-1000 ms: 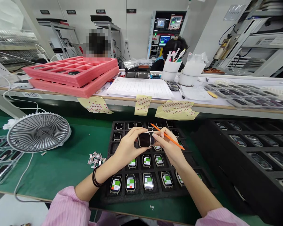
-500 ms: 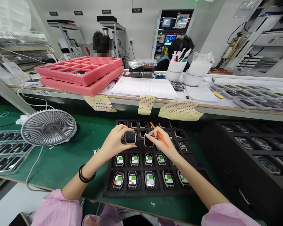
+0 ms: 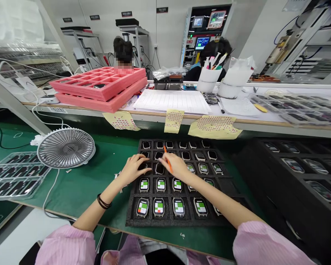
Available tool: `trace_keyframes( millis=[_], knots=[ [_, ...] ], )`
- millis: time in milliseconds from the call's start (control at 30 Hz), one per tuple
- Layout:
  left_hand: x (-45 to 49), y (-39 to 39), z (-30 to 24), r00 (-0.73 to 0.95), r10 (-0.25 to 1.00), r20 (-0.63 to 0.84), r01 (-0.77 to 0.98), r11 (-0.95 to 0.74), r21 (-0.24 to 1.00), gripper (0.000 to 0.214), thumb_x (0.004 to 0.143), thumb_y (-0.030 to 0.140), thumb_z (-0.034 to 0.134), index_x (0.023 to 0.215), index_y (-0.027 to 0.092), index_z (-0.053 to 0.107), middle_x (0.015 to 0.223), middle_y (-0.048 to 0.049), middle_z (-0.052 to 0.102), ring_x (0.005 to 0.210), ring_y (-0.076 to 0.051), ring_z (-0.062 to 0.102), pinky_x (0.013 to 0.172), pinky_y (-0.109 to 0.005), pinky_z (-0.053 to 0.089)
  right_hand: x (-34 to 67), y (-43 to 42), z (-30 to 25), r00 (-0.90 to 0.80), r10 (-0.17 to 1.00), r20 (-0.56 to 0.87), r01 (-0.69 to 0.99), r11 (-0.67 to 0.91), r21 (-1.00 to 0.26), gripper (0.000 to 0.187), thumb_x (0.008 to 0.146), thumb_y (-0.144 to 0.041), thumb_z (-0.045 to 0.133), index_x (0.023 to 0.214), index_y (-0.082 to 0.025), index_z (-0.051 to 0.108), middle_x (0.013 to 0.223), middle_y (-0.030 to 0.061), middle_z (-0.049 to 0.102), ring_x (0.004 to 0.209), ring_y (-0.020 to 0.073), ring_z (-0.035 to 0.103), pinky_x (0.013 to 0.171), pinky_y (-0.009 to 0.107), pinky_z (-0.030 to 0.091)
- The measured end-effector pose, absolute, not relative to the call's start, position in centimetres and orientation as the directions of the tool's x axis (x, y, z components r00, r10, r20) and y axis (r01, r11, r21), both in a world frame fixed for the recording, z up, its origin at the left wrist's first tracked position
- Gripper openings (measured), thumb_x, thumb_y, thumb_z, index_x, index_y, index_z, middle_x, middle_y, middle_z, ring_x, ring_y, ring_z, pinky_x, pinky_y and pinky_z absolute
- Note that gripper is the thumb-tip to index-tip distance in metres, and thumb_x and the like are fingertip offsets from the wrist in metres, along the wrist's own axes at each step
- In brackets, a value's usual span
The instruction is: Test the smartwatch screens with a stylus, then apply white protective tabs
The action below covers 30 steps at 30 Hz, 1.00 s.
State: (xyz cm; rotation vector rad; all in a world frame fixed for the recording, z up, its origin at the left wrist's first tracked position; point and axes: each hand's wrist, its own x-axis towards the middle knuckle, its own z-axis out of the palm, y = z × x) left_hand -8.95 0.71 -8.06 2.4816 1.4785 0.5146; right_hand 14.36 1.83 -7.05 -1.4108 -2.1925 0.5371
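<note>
The fingers of the right hand (image 3: 176, 166) curl closed around a slim orange stick (image 3: 167, 162), which rises past the knuckles and slants down across the palm. The fingers of the left hand (image 3: 132, 168) arch downward over a black-screened smartwatch (image 3: 142, 166) seated in its slot; the hand hides much of it, and whether they grip it I cannot tell. Just between the two hands, a second dark-screened smartwatch with a pale metal case (image 3: 159, 168) lies in its own slot, untouched.

Both watches sit in a black foam tray (image 3: 168, 222) with rows of square pockets. Rows of smartwatches with green-and-white screens (image 3: 160, 184) fill the pockets nearer the person, and dark-screened ones fill the far rows. The tray rests on a green mat-covered tabletop (image 3: 79, 195).

To the left stand a round white desk fan (image 3: 66, 148) and a clear plastic tray of dark watches (image 3: 16, 176). To the right lies a larger black foam tray of watches (image 3: 292, 176). A black bracelet (image 3: 103, 201) circles the left wrist, and pink striped sleeves (image 3: 264, 246) cover the forearms. Beyond, on a raised white shelf, are stacked pink foam trays (image 3: 99, 86) and printed paper sheets (image 3: 172, 101).
</note>
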Motion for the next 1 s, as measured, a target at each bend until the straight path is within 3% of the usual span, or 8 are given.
trace_keyframes(
  millis=[67,167,367,567,800,900,1000],
  knots=[
    [-7.8,0.7,-7.4,0.465,0.861,0.207,0.785,-0.509,0.352,0.032,0.092,0.040,0.056,0.119,0.022,0.061,0.121,-0.0093,0.060,0.113,-0.027,0.055,0.095,-0.043,0.042,16.7,1.8,-6.0,-0.268,0.947,0.179,0.807,0.322,-0.495,0.024,0.099,-0.033,0.039,0.082,-0.022,0.052,0.088,0.0090,0.067,0.084,0.0229,0.064,0.071,0.029,0.042],
    [-4.9,0.9,-6.7,0.549,0.813,0.194,0.731,-0.580,0.359,0.025,0.094,0.034,0.053,0.114,0.021,0.063,0.118,-0.0081,0.062,0.111,-0.025,0.057,0.095,-0.041,0.041,20.9,1.8,-5.3,-0.086,0.989,0.122,0.909,0.128,-0.397,0.029,0.101,-0.029,0.029,0.095,-0.017,0.055,0.087,0.0161,0.069,0.079,0.0283,0.067,0.068,0.034,0.042],
    [3.5,1.3,-6.7,0.690,0.722,0.045,0.677,-0.667,0.311,0.027,0.094,0.035,0.054,0.113,0.019,0.062,0.115,-0.0085,0.063,0.112,-0.026,0.057,0.095,-0.040,0.041,25.7,1.4,-7.5,0.138,0.990,-0.026,0.947,-0.140,-0.289,0.020,0.095,-0.013,0.039,0.097,-0.008,0.058,0.081,0.0244,0.070,0.079,0.0343,0.071,0.067,0.037,0.045],
    [9.0,2.6,-7.5,0.634,0.769,-0.082,0.756,-0.594,0.276,0.044,0.084,0.044,0.066,0.112,0.011,0.062,0.120,-0.0179,0.059,0.117,-0.035,0.053,0.096,-0.045,0.042,27.1,1.2,-9.3,0.106,0.994,-0.003,0.892,-0.096,-0.441,0.021,0.096,-0.018,0.040,0.106,-0.012,0.057,0.094,0.0181,0.071,0.081,0.0274,0.071,0.071,0.034,0.049],
    [9.7,4.7,-7.6,0.636,0.749,-0.187,0.762,-0.572,0.303,0.051,0.076,0.050,0.072,0.110,0.013,0.064,0.121,-0.0150,0.057,0.115,-0.032,0.054,0.094,-0.041,0.044,29.0,1.4,-11.0,0.011,1.000,-0.003,0.737,-0.010,-0.676,0.018,0.091,-0.029,0.043,0.093,-0.018,0.057,0.056,-0.0039,0.057,0.047,0.0165,0.060,0.056,0.028,0.051],
    [9.3,5.6,-7.4,0.675,0.702,-0.227,0.731,-0.594,0.336,0.051,0.074,0.048,0.075,0.113,0.017,0.064,0.121,-0.0110,0.057,0.115,-0.029,0.054,0.094,-0.038,0.045,29.2,1.4,-11.6,-0.005,1.000,0.024,0.685,0.021,-0.728,0.020,0.089,-0.034,0.045,0.087,-0.019,0.058,0.052,-0.0048,0.053,0.047,0.0177,0.058,0.056,0.029,0.049],
    [9.2,6.0,-7.3,0.696,0.676,-0.244,0.711,-0.601,0.365,0.047,0.071,0.041,0.078,0.109,0.018,0.065,0.121,-0.0104,0.056,0.118,-0.030,0.053,0.095,-0.040,0.044,28.9,1.2,-11.8,-0.010,0.998,0.066,0.640,0.057,-0.766,0.022,0.087,-0.037,0.047,0.084,-0.020,0.060,0.059,0.0001,0.060,0.057,0.0208,0.062,0.061,0.031,0.048]
  ],
)
